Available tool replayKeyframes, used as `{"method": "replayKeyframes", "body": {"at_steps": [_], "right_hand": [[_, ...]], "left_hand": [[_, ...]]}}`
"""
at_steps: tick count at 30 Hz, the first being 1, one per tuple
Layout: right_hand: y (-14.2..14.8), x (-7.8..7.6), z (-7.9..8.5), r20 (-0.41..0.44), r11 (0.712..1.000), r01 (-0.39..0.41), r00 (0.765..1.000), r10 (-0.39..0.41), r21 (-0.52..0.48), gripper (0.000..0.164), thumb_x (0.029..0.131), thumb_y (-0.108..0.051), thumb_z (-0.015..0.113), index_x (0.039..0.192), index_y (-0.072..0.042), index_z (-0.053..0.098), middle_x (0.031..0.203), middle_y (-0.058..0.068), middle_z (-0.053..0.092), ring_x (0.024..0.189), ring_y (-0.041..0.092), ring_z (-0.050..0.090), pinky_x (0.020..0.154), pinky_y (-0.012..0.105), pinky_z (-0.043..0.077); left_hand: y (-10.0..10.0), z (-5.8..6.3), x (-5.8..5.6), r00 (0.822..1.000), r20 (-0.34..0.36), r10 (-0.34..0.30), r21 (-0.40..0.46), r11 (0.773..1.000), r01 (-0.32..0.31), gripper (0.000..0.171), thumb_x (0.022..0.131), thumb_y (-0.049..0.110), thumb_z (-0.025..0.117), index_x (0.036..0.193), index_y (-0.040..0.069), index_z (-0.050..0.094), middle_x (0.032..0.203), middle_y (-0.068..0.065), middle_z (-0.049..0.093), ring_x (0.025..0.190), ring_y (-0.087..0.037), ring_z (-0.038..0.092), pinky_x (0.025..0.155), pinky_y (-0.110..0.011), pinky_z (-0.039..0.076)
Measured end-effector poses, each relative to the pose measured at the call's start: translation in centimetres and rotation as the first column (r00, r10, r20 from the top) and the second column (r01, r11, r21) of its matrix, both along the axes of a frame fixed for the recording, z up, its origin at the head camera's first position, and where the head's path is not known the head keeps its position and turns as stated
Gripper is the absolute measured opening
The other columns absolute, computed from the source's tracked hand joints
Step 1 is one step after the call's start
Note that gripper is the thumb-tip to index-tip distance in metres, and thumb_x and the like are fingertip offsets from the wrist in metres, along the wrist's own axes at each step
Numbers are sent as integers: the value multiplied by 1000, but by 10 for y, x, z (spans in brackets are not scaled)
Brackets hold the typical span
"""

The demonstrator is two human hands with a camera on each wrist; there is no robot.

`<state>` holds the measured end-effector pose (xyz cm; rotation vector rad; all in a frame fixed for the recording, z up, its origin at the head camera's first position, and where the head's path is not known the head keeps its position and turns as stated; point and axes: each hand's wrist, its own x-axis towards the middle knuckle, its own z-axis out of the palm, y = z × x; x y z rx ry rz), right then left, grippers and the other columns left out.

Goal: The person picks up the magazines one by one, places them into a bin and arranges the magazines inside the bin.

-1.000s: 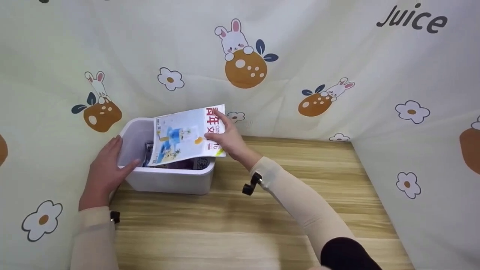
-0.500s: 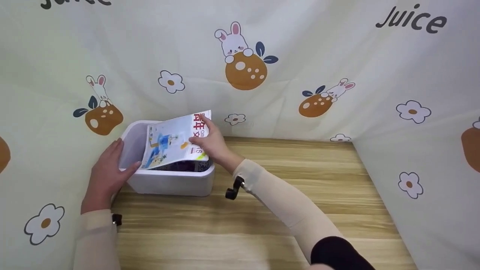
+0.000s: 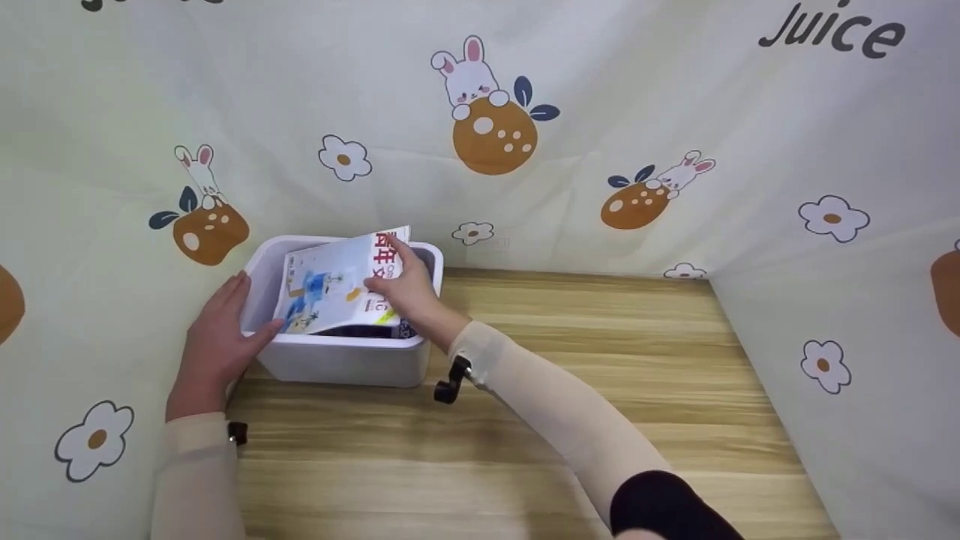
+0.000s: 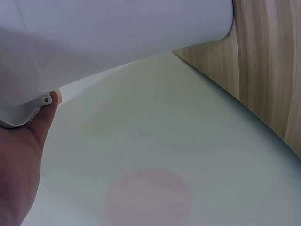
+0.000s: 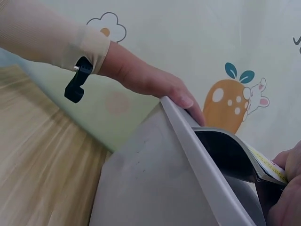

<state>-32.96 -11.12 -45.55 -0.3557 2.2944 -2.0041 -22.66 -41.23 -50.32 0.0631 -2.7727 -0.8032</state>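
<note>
A magazine (image 3: 330, 281) with a blue island picture and red characters on its cover lies slanted inside a white plastic bin (image 3: 345, 364). Its top right corner sticks up above the back rim. My right hand (image 3: 412, 296) holds it by the right side, thumb on the cover. In the right wrist view, the magazine (image 5: 265, 165) bows upward over a dark gap beside the bin wall. My left hand (image 3: 217, 337) grips the bin's left rim, with the thumb over the front corner. The left wrist view shows that hand (image 4: 19, 165) against the bin's outer side.
Dark printed items (image 3: 375, 330) show beneath the magazine in the bin. A wood-grain tabletop (image 3: 570, 352) spreads to the right and front. Pale cloth (image 3: 585, 202) printed with rabbits, oranges and flowers walls in the back and both sides.
My right hand has moved left and lower with the magazine, bringing it from overhanging the bin's right side to within the rim. My left hand stays at the bin's left rim.
</note>
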Motion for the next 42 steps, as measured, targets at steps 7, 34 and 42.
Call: {"method": "replayKeyframes", "body": {"at_steps": [7, 34, 42], "right_hand": [[-9, 7, -5, 26, 999, -18, 1000, 17, 28, 96, 88, 4, 86, 171, -16, 44, 160, 15, 58, 120, 20, 69, 101, 25, 58], [-9, 12, -14, 80, 997, 82, 993, -83, 10, 70, 89, -6, 90, 154, -14, 64, 132, 20, 63, 105, 21, 69, 86, 30, 63], [4, 9, 2, 22, 996, 91, 996, -91, 14, 62, 87, -6, 90, 143, -11, 66, 125, 12, 60, 108, 21, 62, 92, 32, 58]], "left_hand": [[1, 0, 2, 1000, 14, 1, -9, 1000, -1, 112, 100, 69, 68, 178, 10, 14, 183, -23, 16, 167, -50, 13, 125, -81, 17], [2, -6, 4, 1000, 16, -5, -12, 1000, 5, 113, 99, 74, 64, 179, 10, 15, 183, -23, 17, 167, -51, 15, 125, -82, 16], [-1, -2, 0, 1000, 14, 16, 9, 1000, -16, 115, 98, 75, 65, 179, 13, 14, 183, -21, 16, 167, -50, 15, 125, -82, 16]]}}
